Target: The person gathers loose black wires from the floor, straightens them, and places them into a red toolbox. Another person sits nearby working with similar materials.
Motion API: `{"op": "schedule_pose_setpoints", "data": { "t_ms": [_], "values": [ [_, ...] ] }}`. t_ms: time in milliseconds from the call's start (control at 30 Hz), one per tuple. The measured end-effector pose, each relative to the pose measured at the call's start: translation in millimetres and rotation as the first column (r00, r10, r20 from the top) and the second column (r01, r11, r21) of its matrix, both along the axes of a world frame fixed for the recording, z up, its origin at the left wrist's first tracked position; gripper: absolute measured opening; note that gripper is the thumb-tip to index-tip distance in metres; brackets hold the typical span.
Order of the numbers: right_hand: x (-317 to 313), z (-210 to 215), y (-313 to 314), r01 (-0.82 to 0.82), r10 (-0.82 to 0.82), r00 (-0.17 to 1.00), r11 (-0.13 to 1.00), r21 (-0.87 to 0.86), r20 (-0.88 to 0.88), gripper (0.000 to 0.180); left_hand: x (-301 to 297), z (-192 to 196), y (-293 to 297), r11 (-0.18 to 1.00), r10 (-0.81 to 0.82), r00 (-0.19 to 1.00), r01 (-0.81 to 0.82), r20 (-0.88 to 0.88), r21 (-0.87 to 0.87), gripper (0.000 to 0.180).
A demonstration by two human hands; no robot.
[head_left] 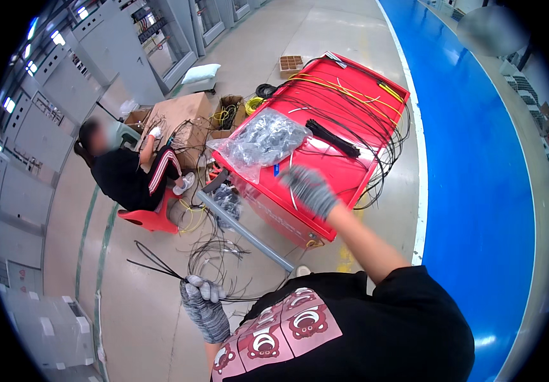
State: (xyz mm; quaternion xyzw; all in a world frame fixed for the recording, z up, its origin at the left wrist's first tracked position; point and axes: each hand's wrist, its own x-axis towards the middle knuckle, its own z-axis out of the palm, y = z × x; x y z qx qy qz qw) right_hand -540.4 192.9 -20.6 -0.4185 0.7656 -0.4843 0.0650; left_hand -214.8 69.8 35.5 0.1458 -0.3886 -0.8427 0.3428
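Left grey-knit-gloved hand (pixel 203 304) is clenching thin black cables (pixel 174 274) jutting left of its fist, blurred right grey-gloved hand (pixel 311 191) is hovering over glossy red flat-topped stand (pixel 325 167), grasp unclear; keeping strands bunched should help control.

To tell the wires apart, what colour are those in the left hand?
Black: the wires in the left hand show best in the head view.
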Motion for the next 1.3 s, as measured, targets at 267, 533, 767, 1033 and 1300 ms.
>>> {"op": "schedule_pose_setpoints", "data": {
  "t_ms": [267, 533, 767, 1033, 1300],
  "values": [
    [-155, -30, 10, 0.642, -0.555, 0.742, 0.75, 0.159, -0.375, 0.012, -15, -7, 25, 0.977, 0.208, 0.938, -0.189, 0.277, -0.095, 0.021],
    [-195, -44, -10, 0.626, -0.378, 0.684, 0.744, 0.235, -0.623, 0.022, -15, -7, 37, 0.956, 0.274, 0.819, -0.178, 0.504, -0.231, 0.03],
    [-185, -34, -21, 0.543, -0.351, 0.776, 0.795, 0.272, -0.524, 0.013, -4, -12, 41, 0.961, 0.273, 0.755, -0.184, 0.596, -0.208, 0.031],
    [-159, -18, -18, 0.548, -0.409, 0.786, 0.807, 0.219, -0.463, 0.013, 0, -10, 33, 0.959, 0.27, 0.77, -0.16, 0.578, -0.234, 0.031],
    [-138, -2, -28, 0.544, -0.347, 0.749, 0.808, 0.226, -0.564, 0.012, 18, -5, -9, 0.977, 0.155, 0.811, -0.042, 0.564, -0.208, 0.03]
  ]
}}
